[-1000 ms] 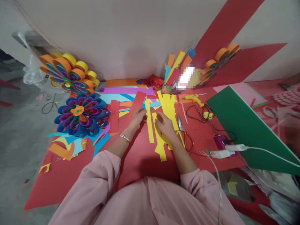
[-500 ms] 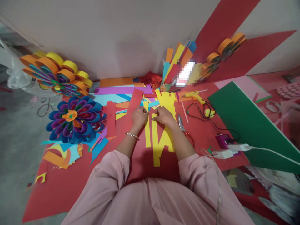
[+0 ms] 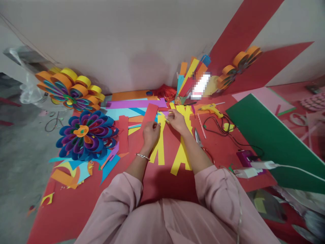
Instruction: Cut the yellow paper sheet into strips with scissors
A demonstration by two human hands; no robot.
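My left hand (image 3: 151,135), a bangle on its wrist, is closed with thumb and fingers pinched at the edge of a yellow paper strip (image 3: 161,149). A second yellow strip slants out from under that hand. Across from it, my right hand (image 3: 177,121) has its fingers curled together near the strips' upper ends; whatever lies between its fingertips is too small to make out. More yellow strips (image 3: 183,154) lie fanned under and beside my right forearm. A red paper strip (image 3: 149,113) lies just beyond my left hand.
Two paper-loop flowers, one blue and purple (image 3: 87,135), one orange and yellow (image 3: 72,88), stand at left. Scissors (image 3: 198,138), a pencil (image 3: 201,125), a yellow glue gun (image 3: 212,109) with its cord and a green board (image 3: 274,142) lie at right. Paper scraps (image 3: 64,178) lie at front left.
The long yellow strip between my hands is now farther left, beside my left hand. My right hand has moved away from that strip. The view has shifted slightly.
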